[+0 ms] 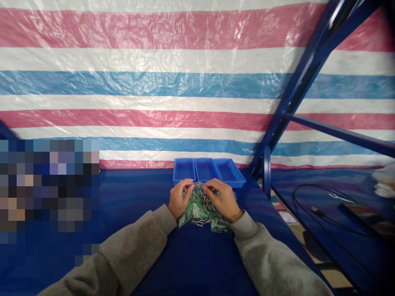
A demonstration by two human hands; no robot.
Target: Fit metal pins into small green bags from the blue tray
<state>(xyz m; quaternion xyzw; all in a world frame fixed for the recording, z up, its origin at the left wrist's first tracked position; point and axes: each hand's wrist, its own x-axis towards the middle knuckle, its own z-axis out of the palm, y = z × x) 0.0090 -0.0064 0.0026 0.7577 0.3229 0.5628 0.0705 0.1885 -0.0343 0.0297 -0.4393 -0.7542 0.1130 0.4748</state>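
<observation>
Both my hands are raised over a pile of small clear and green plastic bags (195, 209) on the blue table. My left hand (180, 198) pinches the left edge of a small clear bag (199, 186). The right edge of that bag is pinched between the thumb and fingers of my right hand (222, 199). Small dark and silvery metal pieces (207, 201) lie among the bags, between my hands. More metal pieces (200, 222) show at the near side of the pile.
Three blue trays stand side by side behind my hands: left (184, 170), middle (205, 169) and right (230, 171). Blue metal frame bars (296, 90) rise at the right. A black cable (321, 213) lies on the right-hand table. The left side is pixelated.
</observation>
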